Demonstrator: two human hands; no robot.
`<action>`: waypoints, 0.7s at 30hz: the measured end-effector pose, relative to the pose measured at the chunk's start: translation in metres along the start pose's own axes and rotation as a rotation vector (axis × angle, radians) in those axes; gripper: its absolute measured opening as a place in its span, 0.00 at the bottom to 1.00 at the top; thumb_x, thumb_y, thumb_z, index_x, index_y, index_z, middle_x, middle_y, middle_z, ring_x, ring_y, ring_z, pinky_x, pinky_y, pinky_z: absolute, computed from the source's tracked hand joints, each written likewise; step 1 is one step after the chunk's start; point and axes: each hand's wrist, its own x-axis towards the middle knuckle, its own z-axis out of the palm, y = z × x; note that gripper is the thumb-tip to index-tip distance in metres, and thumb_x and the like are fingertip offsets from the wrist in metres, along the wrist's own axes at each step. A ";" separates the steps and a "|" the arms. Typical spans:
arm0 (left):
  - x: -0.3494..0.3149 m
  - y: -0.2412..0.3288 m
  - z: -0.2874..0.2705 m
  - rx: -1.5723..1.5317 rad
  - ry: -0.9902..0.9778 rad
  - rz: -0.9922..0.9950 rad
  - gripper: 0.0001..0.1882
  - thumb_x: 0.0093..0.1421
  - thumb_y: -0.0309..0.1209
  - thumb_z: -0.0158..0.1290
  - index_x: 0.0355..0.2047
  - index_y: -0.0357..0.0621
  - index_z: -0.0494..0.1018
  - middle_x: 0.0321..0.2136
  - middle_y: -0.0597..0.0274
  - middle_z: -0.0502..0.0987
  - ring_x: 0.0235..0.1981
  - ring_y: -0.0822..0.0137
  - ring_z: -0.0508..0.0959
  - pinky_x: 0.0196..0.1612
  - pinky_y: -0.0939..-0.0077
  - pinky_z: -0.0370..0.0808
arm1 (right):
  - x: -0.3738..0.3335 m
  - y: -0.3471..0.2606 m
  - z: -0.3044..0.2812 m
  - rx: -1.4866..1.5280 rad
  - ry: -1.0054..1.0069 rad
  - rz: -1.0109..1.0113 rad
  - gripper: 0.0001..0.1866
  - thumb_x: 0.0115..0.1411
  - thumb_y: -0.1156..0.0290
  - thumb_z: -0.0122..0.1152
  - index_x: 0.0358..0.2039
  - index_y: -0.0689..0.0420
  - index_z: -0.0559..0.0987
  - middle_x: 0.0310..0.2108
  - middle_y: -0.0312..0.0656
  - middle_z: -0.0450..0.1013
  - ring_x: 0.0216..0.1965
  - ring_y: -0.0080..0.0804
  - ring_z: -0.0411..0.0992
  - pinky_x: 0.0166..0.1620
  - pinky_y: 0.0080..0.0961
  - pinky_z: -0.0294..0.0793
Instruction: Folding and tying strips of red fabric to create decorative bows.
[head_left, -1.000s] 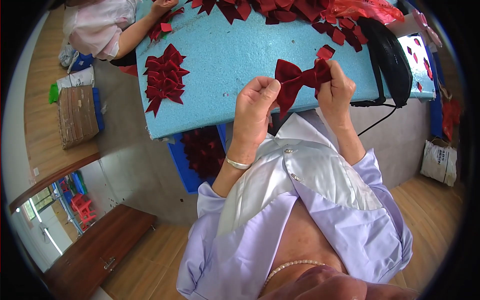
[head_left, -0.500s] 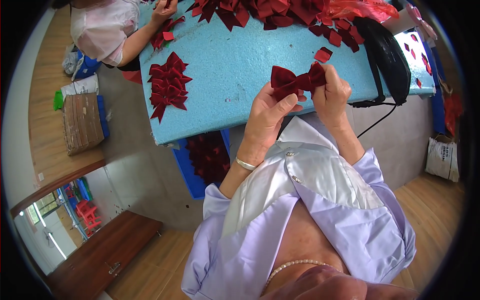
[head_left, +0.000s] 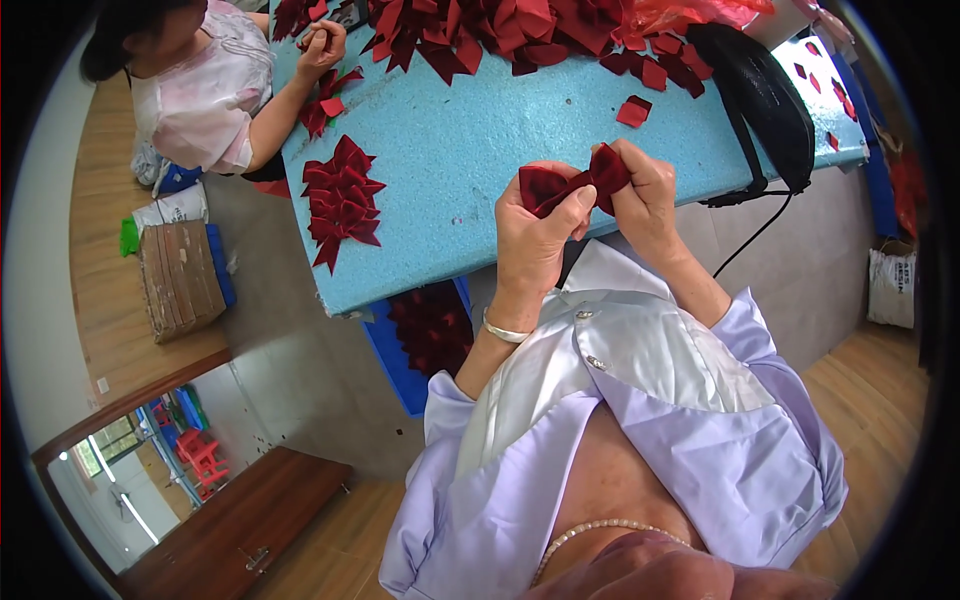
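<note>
Above the blue table (head_left: 450, 170), both hands' fingers (head_left: 590, 195) pinched on a red bow (head_left: 570, 185), finished bows (head_left: 342, 198) left.

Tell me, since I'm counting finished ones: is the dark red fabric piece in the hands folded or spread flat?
Folded. The fabric piece is bunched into a bow shape, pinched between the left hand and right hand above the blue table.

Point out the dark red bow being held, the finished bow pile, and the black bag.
dark red bow (head_left: 548, 186), head view, left loop.
finished bow pile (head_left: 342, 197), head view, centre.
black bag (head_left: 765, 95), head view, body.
</note>
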 end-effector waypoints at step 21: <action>0.000 0.004 0.002 0.057 -0.051 -0.016 0.14 0.50 0.18 0.60 0.35 0.42 0.69 0.32 0.66 0.74 0.24 0.82 0.71 0.22 0.88 0.68 | -0.008 -0.004 0.003 0.030 0.050 0.028 0.06 0.49 0.86 0.46 0.27 0.67 0.73 0.17 0.44 0.69 0.19 0.22 0.64 0.24 0.22 0.67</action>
